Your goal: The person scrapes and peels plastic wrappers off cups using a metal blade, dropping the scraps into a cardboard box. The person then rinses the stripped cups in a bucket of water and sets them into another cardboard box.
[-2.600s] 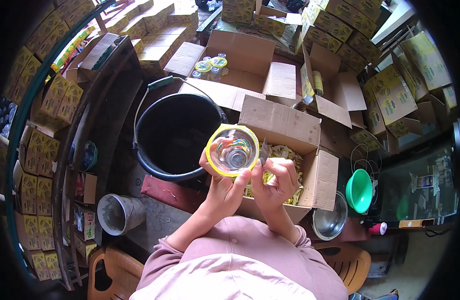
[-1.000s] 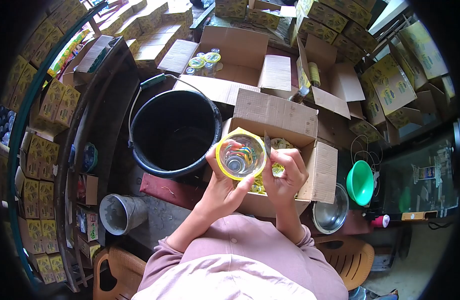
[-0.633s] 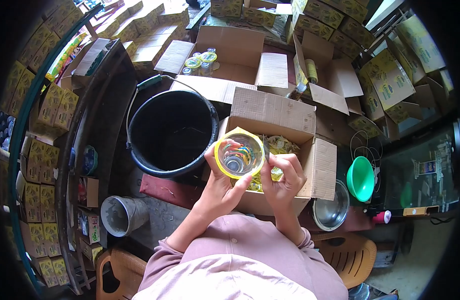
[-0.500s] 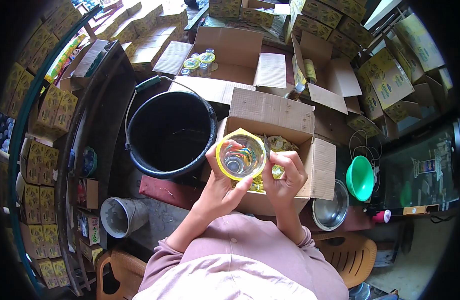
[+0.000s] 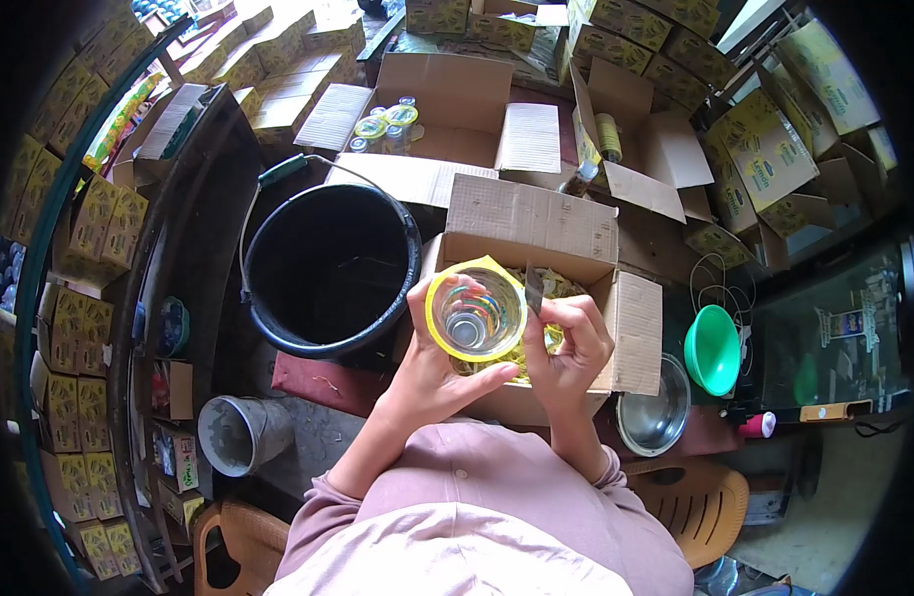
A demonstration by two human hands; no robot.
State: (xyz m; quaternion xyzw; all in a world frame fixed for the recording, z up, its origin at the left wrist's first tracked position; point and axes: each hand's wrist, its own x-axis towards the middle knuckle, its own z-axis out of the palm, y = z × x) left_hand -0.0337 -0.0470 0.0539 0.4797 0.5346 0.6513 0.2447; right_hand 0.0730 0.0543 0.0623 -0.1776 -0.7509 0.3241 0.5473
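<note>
My left hand (image 5: pixel 429 375) is wrapped round a clear plastic cup (image 5: pixel 469 330) with a yellow rim, its mouth tilted toward me. Coloured print shows through the cup's wall. Beside the rim, my right hand (image 5: pixel 573 350) pinches a thin dark blade (image 5: pixel 533 285) that points up; its handle, if any, is hidden in the fingers. Below both hands stands an open cardboard box (image 5: pixel 532 221) with crumpled yellow and clear plastic pieces inside.
A large black bucket (image 5: pixel 248 283) stands left of the box, a grey bucket (image 5: pixel 224 434) lower left. On the right are a metal bowl (image 5: pixel 628 437) and a green bowl (image 5: pixel 713 353). Another open carton (image 5: pixel 447 84) holding several cups (image 5: pixel 386 124) lies behind.
My left thumb has come off the cup's rim and now stretches out below it. The blade shows slightly farther from the rim. The whole view has shifted slightly.
</note>
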